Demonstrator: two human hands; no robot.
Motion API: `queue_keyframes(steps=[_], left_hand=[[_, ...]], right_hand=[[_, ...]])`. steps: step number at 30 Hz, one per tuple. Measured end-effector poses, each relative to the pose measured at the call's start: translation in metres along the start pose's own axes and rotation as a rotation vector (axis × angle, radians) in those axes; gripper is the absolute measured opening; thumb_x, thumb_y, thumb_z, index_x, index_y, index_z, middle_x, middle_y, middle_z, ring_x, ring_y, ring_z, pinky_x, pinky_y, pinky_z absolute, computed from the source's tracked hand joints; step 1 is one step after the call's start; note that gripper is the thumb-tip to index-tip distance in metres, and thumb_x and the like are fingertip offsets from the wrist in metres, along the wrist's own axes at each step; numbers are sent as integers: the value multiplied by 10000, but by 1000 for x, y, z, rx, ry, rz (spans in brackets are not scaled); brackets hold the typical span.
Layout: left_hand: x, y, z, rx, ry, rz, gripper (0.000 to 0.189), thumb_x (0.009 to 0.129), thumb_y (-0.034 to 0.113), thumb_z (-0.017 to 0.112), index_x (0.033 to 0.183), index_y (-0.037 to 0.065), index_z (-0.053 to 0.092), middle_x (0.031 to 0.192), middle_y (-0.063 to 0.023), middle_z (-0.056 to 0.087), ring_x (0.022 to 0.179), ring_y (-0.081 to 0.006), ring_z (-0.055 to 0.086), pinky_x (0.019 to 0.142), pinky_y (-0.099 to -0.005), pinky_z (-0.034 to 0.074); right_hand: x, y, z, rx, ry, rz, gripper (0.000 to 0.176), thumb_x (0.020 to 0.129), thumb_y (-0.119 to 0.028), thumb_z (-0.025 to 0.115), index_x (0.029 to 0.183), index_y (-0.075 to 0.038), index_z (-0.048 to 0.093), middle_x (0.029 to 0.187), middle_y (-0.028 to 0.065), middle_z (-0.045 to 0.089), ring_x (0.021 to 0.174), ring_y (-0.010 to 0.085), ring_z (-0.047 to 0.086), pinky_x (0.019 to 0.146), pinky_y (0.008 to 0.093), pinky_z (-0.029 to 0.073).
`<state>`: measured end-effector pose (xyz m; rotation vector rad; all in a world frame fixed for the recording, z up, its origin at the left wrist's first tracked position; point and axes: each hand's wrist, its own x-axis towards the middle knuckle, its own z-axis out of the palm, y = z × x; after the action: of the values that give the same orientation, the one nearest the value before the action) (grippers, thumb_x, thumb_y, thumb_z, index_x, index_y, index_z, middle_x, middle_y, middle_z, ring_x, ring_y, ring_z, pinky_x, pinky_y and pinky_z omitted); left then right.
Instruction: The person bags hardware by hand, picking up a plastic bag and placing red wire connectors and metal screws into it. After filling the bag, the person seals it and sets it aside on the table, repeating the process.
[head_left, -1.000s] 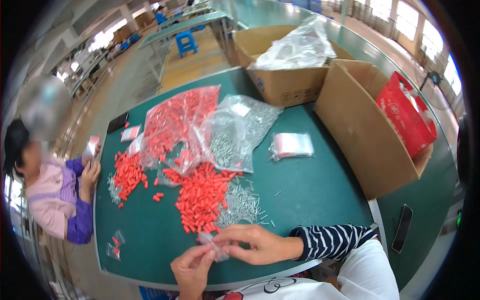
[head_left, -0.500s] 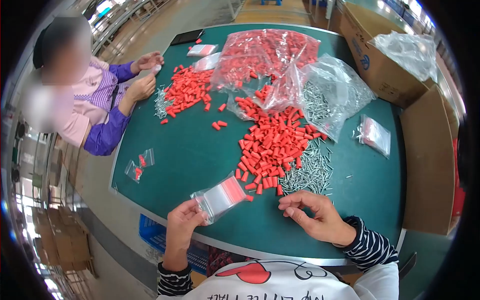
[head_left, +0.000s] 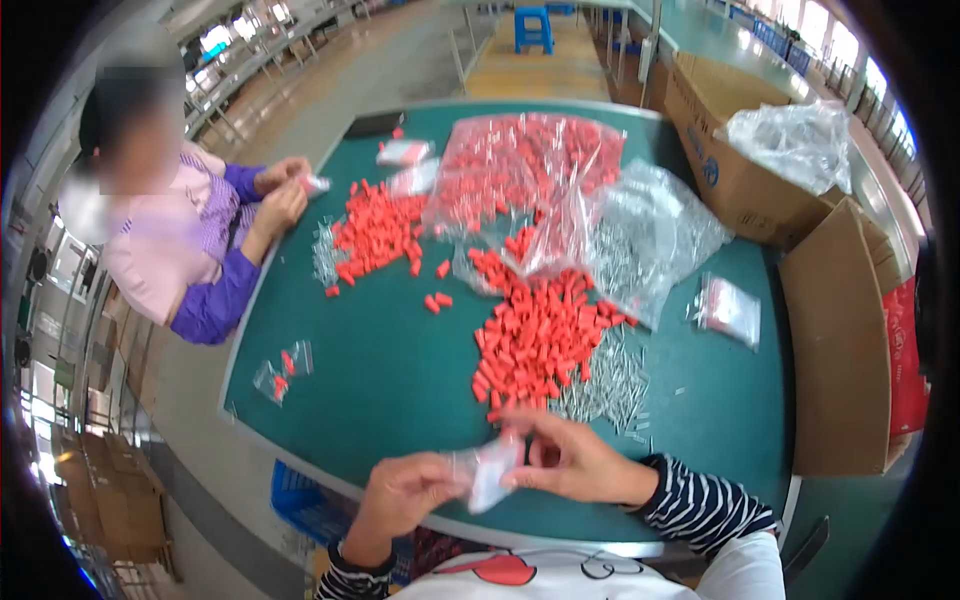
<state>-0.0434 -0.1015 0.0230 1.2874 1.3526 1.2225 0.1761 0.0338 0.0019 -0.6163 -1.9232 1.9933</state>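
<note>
In the head view, my left hand (head_left: 410,492) is closed on the left edge of a small stack of clear zip-lock bags (head_left: 490,482), held tilted above the front of the table. My right hand (head_left: 575,460) is bent around the stack's right edge, finger above and thumb below. Motion blurs the bags, and a red patch by my right fingertips cannot be made out clearly. Just beyond my hands lies a heap of red plastic caps (head_left: 535,335). Loose silver screws (head_left: 610,385) spread along the heap's right side.
A large clear bag of red caps (head_left: 530,160) and a bag of screws (head_left: 650,235) lie at the back. Filled small bags (head_left: 280,372) sit left, a bag packet (head_left: 728,312) right. Cardboard boxes (head_left: 835,340) flank the right edge. A co-worker (head_left: 215,235) handles a small bag at left.
My right hand has moved left from beside the screws to the zip-lock bags. My left hand has shifted slightly right and down, turning the bags. The camera view has tilted up.
</note>
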Motion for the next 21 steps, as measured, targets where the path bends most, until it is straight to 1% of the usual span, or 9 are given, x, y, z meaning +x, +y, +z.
queue_keyframes(steps=[1, 3, 4, 5, 7, 10, 13, 17, 21], left_hand=[[4, 3, -1, 52, -32, 74, 78, 856, -21, 705, 934, -29, 704, 927, -84, 692, 818, -127, 647, 721, -259, 525], [4, 5, -1, -37, 22, 10, 65, 855, -10, 711, 911, -41, 698, 895, -86, 685, 788, -123, 643, 698, -248, 521], [3, 7, 2, -97, 98, -24, 88, 858, 3, 713, 924, -48, 684, 896, -95, 697, 795, -118, 663, 710, -239, 535], [1, 6, 3, -131, 219, -53, 99, 840, -11, 724, 917, -56, 681, 876, -98, 694, 765, -132, 666, 690, -250, 547], [2, 6, 5, -211, 454, -132, 125, 805, -38, 746, 903, -70, 675, 835, -103, 689, 705, -159, 671, 650, -270, 570], [6, 17, 16, -197, 322, -125, 174, 937, 32, 618, 1068, -79, 653, 904, -129, 702, 774, -184, 673, 721, -285, 558], [7, 24, 32, -132, 175, -127, 191, 959, 50, 588, 1078, -86, 650, 921, -129, 707, 808, -188, 684, 737, -287, 564], [7, 26, 44, 22, 230, -191, 155, 915, 25, 646, 1034, -72, 672, 938, -111, 713, 814, -157, 682, 727, -258, 560], [5, 21, 47, 286, 212, -133, 122, 871, 9, 691, 976, -52, 686, 923, -86, 714, 808, -133, 678, 712, -248, 551]], right_hand=[[2, 10, 2, 36, -29, -12, 739, 814, -150, 784, 1426, -37, 387, 1165, 108, 549, 838, 146, 562, 626, 272, 495], [3, 1, 4, -125, 156, -179, 634, 835, -117, 757, 1381, -45, 443, 1087, 92, 563, 836, 146, 580, 625, 266, 495], [4, -7, 4, -202, 253, -264, 584, 845, -101, 744, 1358, -49, 471, 1047, 84, 570, 835, 146, 589, 625, 263, 494], [5, -20, 5, -184, 329, -337, 462, 863, -99, 721, 1284, -47, 538, 957, 63, 570, 813, 153, 603, 625, 270, 500], [3, -18, 0, -180, 219, -345, 382, 883, -106, 698, 1237, -35, 575, 992, 68, 591, 845, 151, 614, 651, 277, 511], [-3, -30, 10, -134, 116, -308, 306, 918, -106, 655, 1205, -15, 607, 1073, 89, 645, 927, 156, 639, 754, 281, 515], [-5, -30, 19, -124, 110, -304, 304, 936, -127, 638, 1219, -18, 612, 1061, 100, 663, 948, 172, 652, 789, 293, 526], [-6, -24, 20, -120, 102, -250, 306, 929, -159, 657, 1201, -20, 639, 1012, 102, 679, 895, 171, 669, 758, 285, 536], [-8, -25, 22, -176, 132, -216, 270, 921, -168, 672, 1144, -15, 680, 967, 103, 699, 843, 153, 676, 729, 274, 542]])
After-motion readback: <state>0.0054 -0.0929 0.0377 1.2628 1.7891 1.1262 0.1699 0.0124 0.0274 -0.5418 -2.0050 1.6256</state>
